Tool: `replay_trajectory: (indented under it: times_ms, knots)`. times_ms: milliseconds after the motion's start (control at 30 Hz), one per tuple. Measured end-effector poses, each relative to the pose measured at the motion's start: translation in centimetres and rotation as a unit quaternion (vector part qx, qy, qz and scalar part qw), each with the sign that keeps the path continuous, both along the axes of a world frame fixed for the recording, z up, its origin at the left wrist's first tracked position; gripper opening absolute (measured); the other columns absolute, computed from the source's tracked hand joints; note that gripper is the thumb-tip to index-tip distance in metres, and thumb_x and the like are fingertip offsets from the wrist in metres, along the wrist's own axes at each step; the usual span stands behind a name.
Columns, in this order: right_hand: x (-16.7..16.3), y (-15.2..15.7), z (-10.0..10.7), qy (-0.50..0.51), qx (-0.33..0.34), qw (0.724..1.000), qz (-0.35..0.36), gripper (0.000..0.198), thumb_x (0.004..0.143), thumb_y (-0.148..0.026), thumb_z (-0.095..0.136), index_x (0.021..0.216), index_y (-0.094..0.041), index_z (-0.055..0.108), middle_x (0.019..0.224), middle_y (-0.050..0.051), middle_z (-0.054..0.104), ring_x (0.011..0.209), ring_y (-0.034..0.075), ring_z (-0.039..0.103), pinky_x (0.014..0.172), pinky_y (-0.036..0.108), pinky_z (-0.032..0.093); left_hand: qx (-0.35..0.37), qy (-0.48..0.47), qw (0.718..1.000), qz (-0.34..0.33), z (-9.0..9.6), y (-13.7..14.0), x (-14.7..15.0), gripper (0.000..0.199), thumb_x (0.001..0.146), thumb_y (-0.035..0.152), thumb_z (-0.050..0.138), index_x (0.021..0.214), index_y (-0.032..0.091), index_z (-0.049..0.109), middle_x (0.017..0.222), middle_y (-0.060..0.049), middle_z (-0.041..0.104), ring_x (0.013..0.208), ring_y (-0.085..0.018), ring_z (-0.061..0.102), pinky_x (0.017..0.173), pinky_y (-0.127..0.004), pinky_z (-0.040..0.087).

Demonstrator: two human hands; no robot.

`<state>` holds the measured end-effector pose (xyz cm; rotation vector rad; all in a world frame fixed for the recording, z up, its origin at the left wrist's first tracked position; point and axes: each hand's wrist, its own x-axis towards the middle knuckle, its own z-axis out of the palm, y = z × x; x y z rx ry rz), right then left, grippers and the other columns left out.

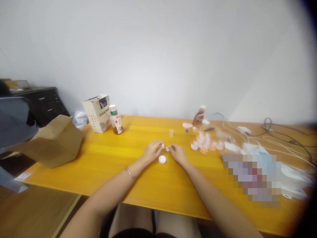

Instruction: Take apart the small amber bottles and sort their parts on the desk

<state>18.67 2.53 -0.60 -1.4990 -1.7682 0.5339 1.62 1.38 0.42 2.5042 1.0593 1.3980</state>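
Note:
My left hand is closed, pinching a small white piece at its fingertips. Just to its right, my right hand is closed too, with a small whitish piece between thumb and fingers. Both pieces are too small and blurred to name, and a narrow gap separates them. On the table just below the fingertips lies a round white lid-like disc. A small translucent cup-like container stands a little beyond the hands.
Right of my hands, several small white and orange-rimmed containers lie piled on the yellow table. A brown bottle, cables and a pixelated object are further right. Left stand a labelled bottle, a printed bag and brown paper.

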Motion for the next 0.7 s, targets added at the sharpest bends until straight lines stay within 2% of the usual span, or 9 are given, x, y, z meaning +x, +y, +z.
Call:
replay_trajectory:
  times_ms: [133,267,500,700]
  knots:
    - [0.1,-0.1,0.1,-0.021,0.007,1.0,0.013,0.014,0.072,-0.023,0.051,0.064,-0.018,0.061,0.067,0.004,0.065,0.064,0.015,0.058,0.061,0.024,0.04,-0.047,0.013,0.998,0.028,-0.1,0.2,-0.4,0.017,0.083,0.021,0.047,0.099,0.019,0.055,0.092,-0.004,0.06,0.088,-0.015,0.056,0.08,-0.028,0.045]
    - [0.0,-0.3,0.1,-0.028,0.016,0.999,0.017,0.01,0.069,-0.021,0.052,0.064,-0.018,0.061,0.062,0.002,0.063,0.059,0.014,0.056,0.059,0.023,0.041,-0.083,0.036,0.996,0.024,-0.6,0.6,-0.4,0.018,0.085,0.021,0.044,0.097,0.02,0.057,0.092,-0.004,0.061,0.086,-0.015,0.056,0.08,-0.028,0.045]
    - [-0.1,-0.9,1.1,-0.006,0.06,0.998,0.004,0.018,0.075,-0.032,0.048,0.071,-0.018,0.06,0.067,0.003,0.062,0.061,0.015,0.055,0.061,0.027,0.042,-0.081,0.027,0.996,-0.019,-0.5,0.5,-0.2,0.025,0.086,0.016,0.04,0.105,0.018,0.057,0.091,-0.007,0.058,0.087,-0.016,0.053,0.081,-0.029,0.043]
    - [-1.2,-2.1,1.9,0.091,0.087,0.986,0.109,0.023,0.077,-0.039,0.049,0.082,-0.019,0.059,0.079,0.003,0.064,0.072,0.015,0.058,0.069,0.027,0.045,-0.095,-0.008,0.994,-0.048,-0.5,0.3,0.2,0.019,0.086,0.018,0.041,0.103,0.017,0.051,0.097,-0.007,0.058,0.09,-0.016,0.053,0.083,-0.031,0.043]
